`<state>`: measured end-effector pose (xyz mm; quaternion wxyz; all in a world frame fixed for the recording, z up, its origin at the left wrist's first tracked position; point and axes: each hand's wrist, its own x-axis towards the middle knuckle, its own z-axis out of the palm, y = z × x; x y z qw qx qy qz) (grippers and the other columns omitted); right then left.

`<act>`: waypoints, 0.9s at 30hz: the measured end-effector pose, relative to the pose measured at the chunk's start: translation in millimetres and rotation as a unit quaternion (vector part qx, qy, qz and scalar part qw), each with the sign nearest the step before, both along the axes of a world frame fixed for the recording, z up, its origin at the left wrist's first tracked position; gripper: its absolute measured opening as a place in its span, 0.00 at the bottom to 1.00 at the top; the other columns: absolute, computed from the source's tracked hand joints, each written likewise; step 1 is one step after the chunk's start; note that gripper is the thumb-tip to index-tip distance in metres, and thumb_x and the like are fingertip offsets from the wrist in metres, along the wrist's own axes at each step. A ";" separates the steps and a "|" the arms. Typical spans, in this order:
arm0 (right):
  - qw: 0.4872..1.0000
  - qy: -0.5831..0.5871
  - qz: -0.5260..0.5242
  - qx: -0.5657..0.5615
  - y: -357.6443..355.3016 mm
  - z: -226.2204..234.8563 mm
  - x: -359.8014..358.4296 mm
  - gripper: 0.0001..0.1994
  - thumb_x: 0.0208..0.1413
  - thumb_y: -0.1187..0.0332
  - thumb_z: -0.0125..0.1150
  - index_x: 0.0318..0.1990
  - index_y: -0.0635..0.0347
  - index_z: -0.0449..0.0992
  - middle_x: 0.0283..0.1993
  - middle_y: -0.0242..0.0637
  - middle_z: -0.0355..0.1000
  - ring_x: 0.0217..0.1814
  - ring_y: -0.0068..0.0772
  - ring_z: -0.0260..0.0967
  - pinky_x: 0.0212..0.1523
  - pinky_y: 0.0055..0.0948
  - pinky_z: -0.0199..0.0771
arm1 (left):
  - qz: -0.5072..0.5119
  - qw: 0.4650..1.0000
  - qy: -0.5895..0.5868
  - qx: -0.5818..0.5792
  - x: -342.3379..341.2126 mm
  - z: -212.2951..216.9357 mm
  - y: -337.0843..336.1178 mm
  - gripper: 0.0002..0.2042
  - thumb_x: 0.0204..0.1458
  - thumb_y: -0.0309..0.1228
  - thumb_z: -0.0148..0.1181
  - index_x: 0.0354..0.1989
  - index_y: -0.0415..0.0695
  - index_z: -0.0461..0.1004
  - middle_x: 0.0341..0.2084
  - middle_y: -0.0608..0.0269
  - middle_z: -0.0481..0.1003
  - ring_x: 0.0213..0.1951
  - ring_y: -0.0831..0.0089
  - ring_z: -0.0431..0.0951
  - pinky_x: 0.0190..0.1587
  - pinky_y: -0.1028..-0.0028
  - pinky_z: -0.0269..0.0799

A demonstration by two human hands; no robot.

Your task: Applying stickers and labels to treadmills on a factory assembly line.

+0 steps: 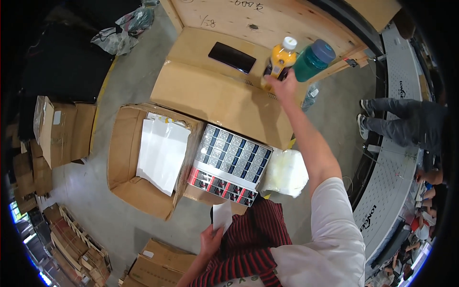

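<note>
My right hand (285,87) reaches far forward, its fingers wrapped round the lower part of a bottle of orange drink (283,56) with a white cap and dark label. Close beside that bottle stands a teal water bottle (311,62) with a grey-blue lid. Low in front of my body, my left hand (210,240) pinches a small white piece of paper (222,216). A black smartphone (232,57) lies on the large cardboard box (210,91) to the left of the bottles. Nearer me sit rows of small packaged boxes, blue-grey ones (233,155) and red-black ones (223,186).
An open carton (126,158) holding white sheets (163,154) stands left of the small boxes. A wooden crate wall (229,19) rises at the back. White wrapped material (287,173) lies right. Another person's legs (389,117) are beside a perforated metal line (382,201).
</note>
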<state>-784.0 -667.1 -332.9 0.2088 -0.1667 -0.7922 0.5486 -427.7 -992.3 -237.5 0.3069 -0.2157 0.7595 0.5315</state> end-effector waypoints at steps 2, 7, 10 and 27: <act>0.983 -0.086 -0.083 0.137 7.2 10.3 -17.2 0.29 0.28 0.61 0.69 0.40 0.68 0.65 0.33 0.47 0.71 0.36 0.41 0.70 0.37 0.32 0.68 | 0.015 0.999 -0.026 -0.017 4.5 -3.4 -1.3 0.11 0.44 0.25 0.55 0.37 0.34 0.71 0.30 0.60 0.74 0.33 0.78 0.71 0.38 0.77 0.67; 0.982 -0.121 -0.081 0.120 24.6 -0.8 -48.5 0.30 0.29 0.56 0.68 0.39 0.68 0.67 0.35 0.49 0.71 0.39 0.43 0.69 0.40 0.32 0.68 | 0.062 0.997 -0.036 -0.008 0.2 -7.1 10.5 0.11 0.45 0.25 0.54 0.37 0.34 0.71 0.28 0.60 0.74 0.32 0.79 0.71 0.36 0.77 0.67; 0.983 -0.160 -0.022 0.091 22.0 -4.2 -53.1 0.28 0.30 0.57 0.68 0.37 0.67 0.68 0.35 0.46 0.71 0.38 0.41 0.70 0.40 0.31 0.68 | 0.065 0.997 -0.030 -0.006 -2.9 -10.4 15.1 0.10 0.46 0.26 0.53 0.37 0.34 0.71 0.28 0.60 0.74 0.31 0.79 0.71 0.35 0.77 0.67; 0.906 -0.404 0.056 -0.114 -16.1 -8.9 -15.6 0.20 0.31 0.54 0.66 0.26 0.63 0.74 0.22 0.36 0.69 0.19 0.25 0.64 0.18 0.23 0.63 | 0.022 0.999 -0.039 -0.012 -21.6 -14.2 6.6 0.10 0.45 0.26 0.54 0.35 0.33 0.70 0.26 0.57 0.74 0.31 0.79 0.71 0.34 0.77 0.67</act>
